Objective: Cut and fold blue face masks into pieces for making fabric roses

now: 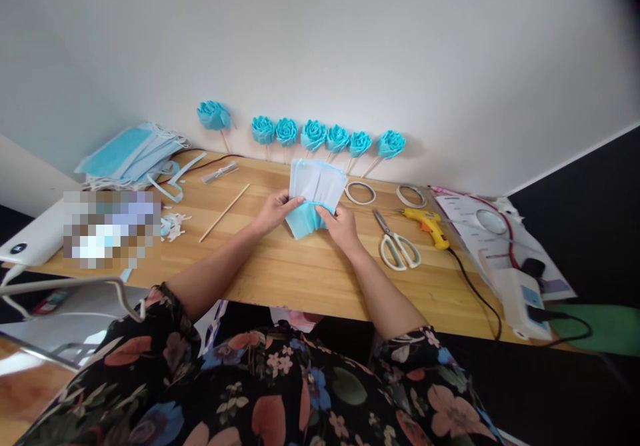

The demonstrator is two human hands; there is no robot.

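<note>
Above the wooden tabletop point(295, 273), the left hand point(276, 211) and right hand point(340, 225) pinch opposite sides of the blue-and-white pleated sheets point(317, 186), left of the scissors point(395, 243).

Pixelated block point(113, 229) at the left of the table point(300, 273): we cannot tell what lies under it. White device point(35, 233) beside it runs partly beneath the block; its round dark mark is too small for us to read. Most fingers of the left hand point(277, 211) and right hand point(341, 225) are hidden behind the pleated sheets point(319, 183), which also cover the lower stems of the middle blue flowers point(314, 135). Print on the papers point(543, 266) and the power strip's point(523, 303) label: too small for us. Green surface point(603, 329) leaves frame right; floral garment point(280, 393) is cut off below.
</note>
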